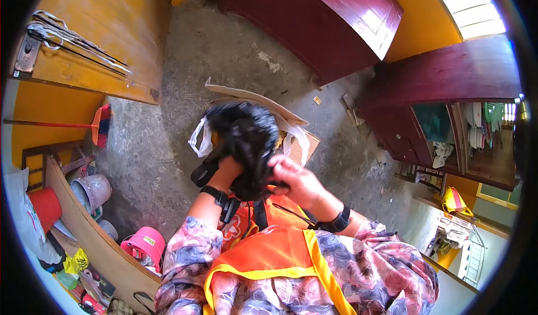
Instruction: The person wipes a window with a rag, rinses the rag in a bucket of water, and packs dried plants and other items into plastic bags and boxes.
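A crumpled black bundle point(244, 135), glossy in places, hangs in front of my body at the centre of the view. My left hand point(228, 168) is partly hidden behind and inside it, so its fingers do not show. On the bundle's right side, my right hand point(288, 176) has its fingers closed on the black material. Each wrist wears a black strap. Below the hands lies an orange garment with yellow edging point(269, 248), over my patterned sleeves. Behind the bundle are cardboard point(260, 99) and a white plastic bag point(297, 141).
A yellow door point(106, 29) stands at the upper left, a broom point(101, 125) below it. Pink bucket point(145, 246) and pale bucket point(92, 191) are at the lower left. Dark red cabinets point(302, 23) stand at the top and an open wardrobe point(443, 63) at the right.
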Available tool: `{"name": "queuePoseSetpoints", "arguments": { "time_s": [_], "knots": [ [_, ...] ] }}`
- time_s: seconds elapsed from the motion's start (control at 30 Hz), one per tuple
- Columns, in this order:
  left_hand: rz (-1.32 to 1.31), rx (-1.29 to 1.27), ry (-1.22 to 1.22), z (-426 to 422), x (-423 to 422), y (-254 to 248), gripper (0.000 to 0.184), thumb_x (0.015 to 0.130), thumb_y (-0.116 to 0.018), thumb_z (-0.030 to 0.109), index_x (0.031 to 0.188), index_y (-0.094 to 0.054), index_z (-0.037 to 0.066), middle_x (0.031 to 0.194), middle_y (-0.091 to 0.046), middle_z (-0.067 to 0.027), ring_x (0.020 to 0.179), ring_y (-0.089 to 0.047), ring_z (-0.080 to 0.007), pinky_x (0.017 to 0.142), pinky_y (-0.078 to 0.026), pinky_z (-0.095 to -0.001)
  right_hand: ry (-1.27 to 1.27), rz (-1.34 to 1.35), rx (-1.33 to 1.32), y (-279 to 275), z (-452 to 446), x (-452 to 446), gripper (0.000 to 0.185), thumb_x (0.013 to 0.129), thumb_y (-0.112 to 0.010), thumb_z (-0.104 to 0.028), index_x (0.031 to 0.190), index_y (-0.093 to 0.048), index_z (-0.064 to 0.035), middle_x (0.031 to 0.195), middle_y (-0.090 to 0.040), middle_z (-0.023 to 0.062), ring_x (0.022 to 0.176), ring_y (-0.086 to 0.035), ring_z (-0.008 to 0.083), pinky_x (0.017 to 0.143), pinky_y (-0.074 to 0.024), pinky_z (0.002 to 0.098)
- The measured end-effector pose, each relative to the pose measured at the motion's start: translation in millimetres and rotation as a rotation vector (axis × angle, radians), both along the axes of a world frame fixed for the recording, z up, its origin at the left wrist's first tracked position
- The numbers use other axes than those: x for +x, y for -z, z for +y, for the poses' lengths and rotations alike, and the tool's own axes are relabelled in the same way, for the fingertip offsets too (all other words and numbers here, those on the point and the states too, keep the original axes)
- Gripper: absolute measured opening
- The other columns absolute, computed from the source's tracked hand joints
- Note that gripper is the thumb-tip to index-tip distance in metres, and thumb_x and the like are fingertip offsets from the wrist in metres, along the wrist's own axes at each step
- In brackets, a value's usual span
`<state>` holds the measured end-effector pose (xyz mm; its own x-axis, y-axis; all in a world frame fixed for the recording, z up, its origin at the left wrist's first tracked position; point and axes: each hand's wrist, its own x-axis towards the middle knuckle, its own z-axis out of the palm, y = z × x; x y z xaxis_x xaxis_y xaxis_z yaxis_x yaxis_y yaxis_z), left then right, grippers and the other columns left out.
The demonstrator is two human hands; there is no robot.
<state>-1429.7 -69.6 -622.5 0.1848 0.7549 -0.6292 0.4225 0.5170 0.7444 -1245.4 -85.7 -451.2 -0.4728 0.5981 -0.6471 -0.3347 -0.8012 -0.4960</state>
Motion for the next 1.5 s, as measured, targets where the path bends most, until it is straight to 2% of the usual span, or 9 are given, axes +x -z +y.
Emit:
{"name": "queuePoseSetpoints", "arguments": {
  "time_s": [0.2, 0.37, 0.8, 1.13, 1.27, 1.33, 1.37, 1.4, 1.5],
  "knots": [
    [0.039, 0.063, -0.036, -15, -3, 4, 0.045, 0.074, -0.061, 0.014, 0.115, -0.050, -0.001, 0.108, -0.058, -0.0124, 0.095, -0.056, -0.0212, 0.083, -0.044, -0.0320, -0.615, 0.324, 0.255, -34, -9, -19, 0.023, 0.092, -0.042, -0.013, 0.112, -0.049, -0.0042, 0.098, -0.056, 0.0027, 0.077, -0.055, 0.0072, 0.074, -0.0435, 0.0218],
    [0.031, 0.068, -0.142, -44, -36, -28, 0.043, 0.075, -0.060, 0.016, 0.114, -0.051, -0.001, 0.107, -0.058, -0.0130, 0.094, -0.057, -0.0222, 0.082, -0.044, -0.0327, -0.599, 0.226, 0.501, -34, 0, -25, 0.027, 0.092, -0.040, -0.007, 0.118, -0.044, -0.0031, 0.111, -0.052, 0.0043, 0.103, -0.048, 0.0112, 0.088, -0.0391, 0.0254],
    [0.180, 0.455, -0.237, -102, -44, -153, 0.040, 0.077, -0.057, 0.018, 0.112, -0.052, 0.001, 0.106, -0.058, -0.0146, 0.091, -0.057, -0.0250, 0.080, -0.045, -0.0344, -0.520, 0.339, 0.216, -17, -5, -43, 0.030, 0.087, -0.045, -0.004, 0.117, -0.043, -0.0066, 0.095, -0.050, -0.0016, 0.081, -0.051, 0.0068, 0.071, -0.0432, 0.0212],
    [0.180, 0.223, 0.081, -39, 19, 4, 0.037, 0.078, -0.055, 0.021, 0.110, -0.054, 0.002, 0.105, -0.058, -0.0158, 0.090, -0.058, -0.0272, 0.079, -0.046, -0.0357, -0.506, 0.442, 0.167, -38, -5, -25, 0.030, 0.088, -0.046, -0.004, 0.118, -0.043, -0.0044, 0.100, -0.050, 0.0015, 0.076, -0.054, 0.0069, 0.070, -0.0452, 0.0208],
    [0.165, 0.183, 0.084, -24, 15, 16, 0.036, 0.079, -0.054, 0.021, 0.110, -0.054, 0.003, 0.104, -0.059, -0.0163, 0.089, -0.058, -0.0281, 0.078, -0.046, -0.0363, -0.279, 0.173, 0.347, -23, -5, 4, 0.030, 0.084, -0.051, -0.001, 0.114, -0.046, -0.0033, 0.099, -0.055, 0.0023, 0.087, -0.054, 0.0087, 0.077, -0.0449, 0.0229],
    [0.143, 0.170, 0.086, -20, 14, 16, 0.036, 0.079, -0.054, 0.022, 0.109, -0.054, 0.003, 0.104, -0.059, -0.0165, 0.089, -0.058, -0.0285, 0.078, -0.046, -0.0365, -0.464, -0.253, 0.634, -11, -2, 17, 0.028, 0.081, -0.057, -0.005, 0.109, -0.052, -0.0040, 0.110, -0.053, 0.0087, 0.100, -0.052, 0.0155, 0.082, -0.0439, 0.0282],
    [0.146, 0.168, 0.089, -21, 12, 12, 0.036, 0.079, -0.054, 0.022, 0.109, -0.054, 0.003, 0.104, -0.059, -0.0166, 0.088, -0.058, -0.0287, 0.077, -0.046, -0.0367, -0.501, -0.447, 1.032, 5, -4, 20, 0.031, 0.075, -0.064, -0.010, 0.105, -0.056, -0.0078, 0.110, -0.052, 0.0150, 0.105, -0.051, 0.0242, 0.086, -0.0420, 0.0341],
    [0.143, 0.169, 0.093, -23, 12, 9, 0.035, 0.079, -0.054, 0.022, 0.109, -0.054, 0.003, 0.104, -0.059, -0.0168, 0.088, -0.059, -0.0289, 0.077, -0.046, -0.0368, -0.574, -0.543, 1.003, 6, -8, 21, 0.033, 0.073, -0.065, -0.019, 0.106, -0.058, -0.0143, 0.113, -0.050, 0.0178, 0.108, -0.047, 0.0324, 0.088, -0.0403, 0.0391],
    [0.137, 0.164, 0.125, -43, 11, 0, 0.035, 0.080, -0.053, 0.023, 0.109, -0.055, 0.004, 0.104, -0.059, -0.0171, 0.088, -0.059, -0.0296, 0.077, -0.046, -0.0372, -0.790, -0.813, 1.201, 13, -14, 15, 0.036, 0.072, -0.065, -0.031, 0.106, -0.059, -0.0185, 0.116, -0.048, 0.0169, 0.109, -0.045, 0.0337, 0.086, -0.0421, 0.0404]
  ]
}}
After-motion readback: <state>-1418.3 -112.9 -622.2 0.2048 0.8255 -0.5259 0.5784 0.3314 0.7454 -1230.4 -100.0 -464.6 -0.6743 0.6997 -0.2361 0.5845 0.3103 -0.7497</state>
